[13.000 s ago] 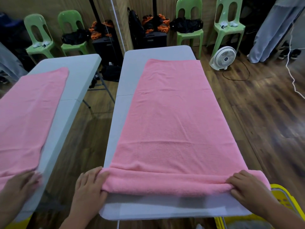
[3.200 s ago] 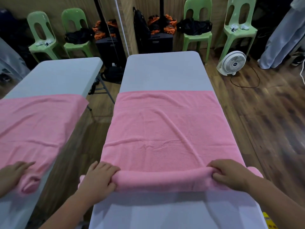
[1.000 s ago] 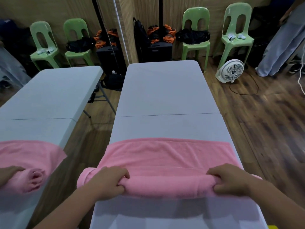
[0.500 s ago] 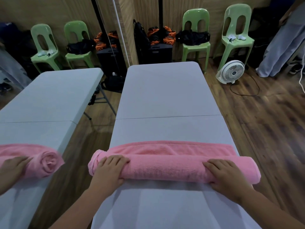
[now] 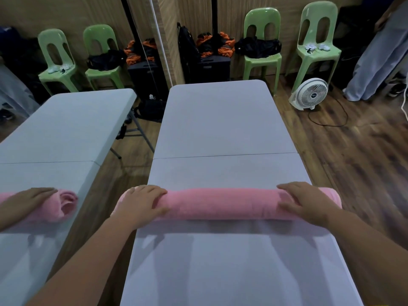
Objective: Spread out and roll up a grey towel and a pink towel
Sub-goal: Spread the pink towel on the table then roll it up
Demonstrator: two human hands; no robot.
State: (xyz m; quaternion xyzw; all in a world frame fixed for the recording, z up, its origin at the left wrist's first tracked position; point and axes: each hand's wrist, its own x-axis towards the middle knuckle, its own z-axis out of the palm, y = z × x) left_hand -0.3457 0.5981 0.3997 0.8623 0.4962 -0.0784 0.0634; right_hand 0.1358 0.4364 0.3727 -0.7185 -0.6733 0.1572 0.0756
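Note:
The pink towel [image 5: 223, 203] lies across the grey folding table [image 5: 220, 120] as one tight roll, no flat part left showing. My left hand [image 5: 141, 200] rests palm down on its left end, fingers spread over the top. My right hand [image 5: 306, 202] presses on the right end the same way. Both ends of the roll stick out a little past my hands. No grey towel is in view.
A mirror [image 5: 66, 129] on the left repeats the table, roll and hand. Green plastic chairs [image 5: 263, 47] with dark bags stand at the far wall. A white floor fan [image 5: 310, 93] and its cable sit right of the table. A person's clothing hangs at far right.
The last flat strip of towel has been rolled in; the roll moved a little farther from me. My hands went from gripping to lying flat on top.

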